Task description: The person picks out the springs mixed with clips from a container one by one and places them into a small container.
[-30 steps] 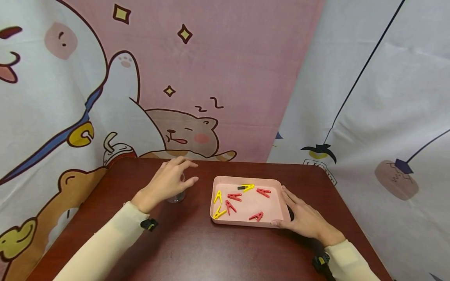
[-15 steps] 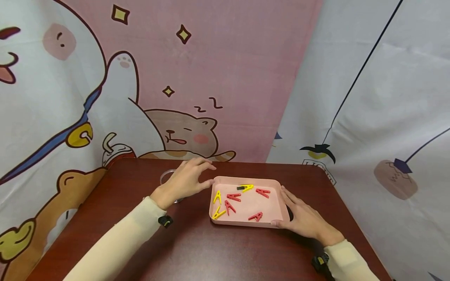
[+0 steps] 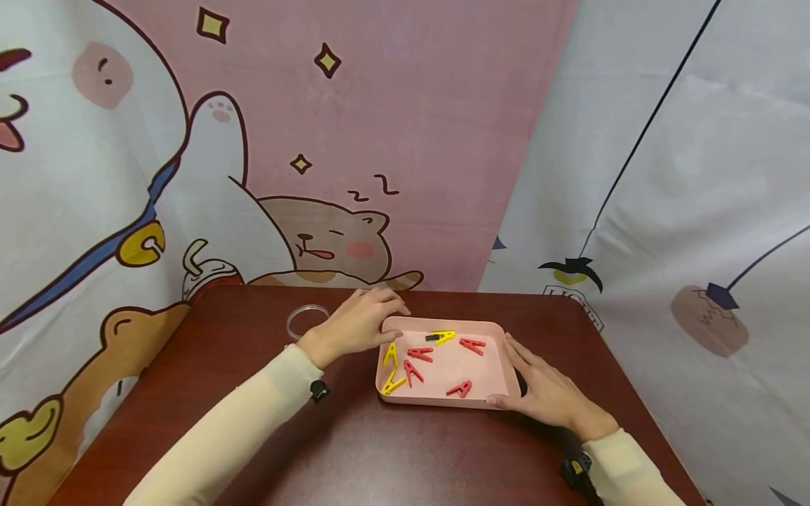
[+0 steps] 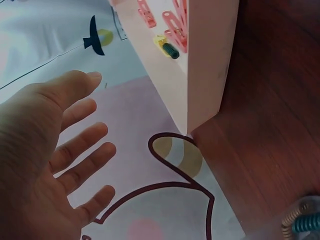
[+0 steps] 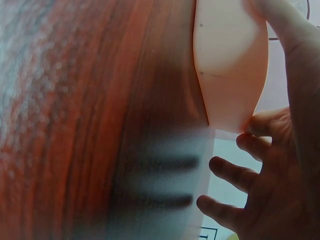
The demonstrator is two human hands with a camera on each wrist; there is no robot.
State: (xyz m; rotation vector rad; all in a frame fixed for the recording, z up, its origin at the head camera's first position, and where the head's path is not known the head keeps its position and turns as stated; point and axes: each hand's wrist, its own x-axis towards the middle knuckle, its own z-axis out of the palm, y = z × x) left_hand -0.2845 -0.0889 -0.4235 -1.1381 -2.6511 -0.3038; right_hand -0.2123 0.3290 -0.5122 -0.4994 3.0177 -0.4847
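Note:
A pink tray [image 3: 484, 369] holds several small clips: red ones such as the red clip [image 3: 472, 346], and yellow ones such as the yellow clip [image 3: 392, 384]. Near its back edge, a dark green coil [image 4: 171, 50] sits at the end of another yellow clip [image 3: 446, 336]. My right hand [image 3: 544, 390] grips the tray's right end, thumb at the near corner and fingertips at the far one. Over the tray's left back corner hovers my left hand [image 3: 357, 323]. Its fingers [image 4: 82, 150] are spread, holding nothing, and look apart from the tray in the left wrist view.
Behind my left wrist stands a clear round container [image 3: 289, 324], partly hidden by the arm. Tan and teal coils [image 4: 302, 223] show in it in the left wrist view. The brown table [image 3: 392, 457] ends at a cartoon-printed curtain [image 3: 430, 140].
From beside the clear container, my left hand has moved right to the tray's left end, uncovering the container's rim. My right hand and the tray have stayed in place.

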